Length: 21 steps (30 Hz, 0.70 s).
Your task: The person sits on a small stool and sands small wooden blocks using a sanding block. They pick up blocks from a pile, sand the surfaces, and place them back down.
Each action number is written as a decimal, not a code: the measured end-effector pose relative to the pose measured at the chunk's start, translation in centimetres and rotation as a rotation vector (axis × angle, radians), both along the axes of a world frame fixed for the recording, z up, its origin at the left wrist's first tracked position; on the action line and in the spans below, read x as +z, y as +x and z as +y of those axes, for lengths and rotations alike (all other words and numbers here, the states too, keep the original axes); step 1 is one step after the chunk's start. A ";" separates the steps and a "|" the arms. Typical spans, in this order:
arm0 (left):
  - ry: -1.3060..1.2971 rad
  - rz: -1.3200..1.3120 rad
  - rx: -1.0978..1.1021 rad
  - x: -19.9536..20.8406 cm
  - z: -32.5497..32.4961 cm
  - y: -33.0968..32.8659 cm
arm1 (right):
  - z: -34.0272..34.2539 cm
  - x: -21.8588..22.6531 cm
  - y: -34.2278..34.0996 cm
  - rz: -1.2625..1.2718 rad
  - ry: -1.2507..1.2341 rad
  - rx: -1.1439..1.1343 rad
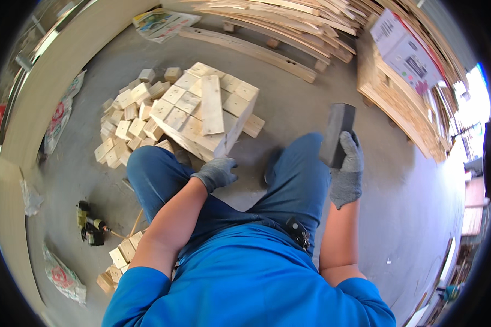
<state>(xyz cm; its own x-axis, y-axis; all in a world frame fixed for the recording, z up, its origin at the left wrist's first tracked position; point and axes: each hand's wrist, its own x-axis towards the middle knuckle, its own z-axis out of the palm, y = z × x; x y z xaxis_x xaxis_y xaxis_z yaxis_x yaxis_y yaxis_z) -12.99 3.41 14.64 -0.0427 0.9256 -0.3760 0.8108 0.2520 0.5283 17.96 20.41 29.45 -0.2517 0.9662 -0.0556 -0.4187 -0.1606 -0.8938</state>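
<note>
My right hand (349, 169), in a grey glove, is raised beside my right knee. It is closed around a long dark grey block (338, 133) with flat sides, held nearly upright; its exact kind I cannot make out. Between my knees, my gloved left hand (217, 174) has its fingers loosely bent and apart, with nothing visible in them. It is by the near corner of a stack of square wooden blocks (174, 120). A short flat board (212, 106) lies across the stack's top. Left of the stack is a heap of loose wooden blocks (126, 128).
A green and black power tool (90, 224) with a yellowish hose lies on the floor at left. More blocks (126, 249) lie by my left elbow. Long planks (289, 22) are piled at the back. A printed carton (406, 52) stands on wooden boards at right. Printed bags (64, 275) lie at left.
</note>
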 end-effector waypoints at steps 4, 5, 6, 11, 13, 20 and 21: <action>0.055 -0.028 0.014 -0.7 -0.8 0.0 | 1.0 -0.9 -2.9 0.347 -0.193 0.155; 0.063 -0.036 0.027 -0.6 -0.6 0.2 | 2.7 -3.3 -2.4 0.380 -0.161 0.239; 0.061 -0.041 0.042 -0.4 -0.5 0.3 | 3.0 -4.0 -3.0 0.413 -0.174 0.270; 0.102 -0.278 0.298 1.2 0.3 -1.1 | 6.3 -6.0 -4.2 0.447 -0.198 0.388; 0.185 -0.389 0.444 3.5 0.8 -2.7 | 8.0 -6.0 -4.7 0.400 -0.201 0.332; 0.622 -0.391 0.735 11.3 1.3 -14.8 | 13.8 -6.7 -4.1 0.346 -0.145 0.282; 0.596 -0.345 0.790 11.9 0.7 -17.5 | 14.4 -7.5 -3.9 0.347 -0.169 0.302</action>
<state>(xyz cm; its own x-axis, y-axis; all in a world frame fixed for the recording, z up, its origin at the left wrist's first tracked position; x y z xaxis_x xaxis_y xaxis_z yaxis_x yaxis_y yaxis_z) -30.50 4.13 26.56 -0.6928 0.7207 0.0250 0.3106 0.2669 0.9123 14.04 34.83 21.91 -0.5512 0.8316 -0.0683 -0.5996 -0.4517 -0.6607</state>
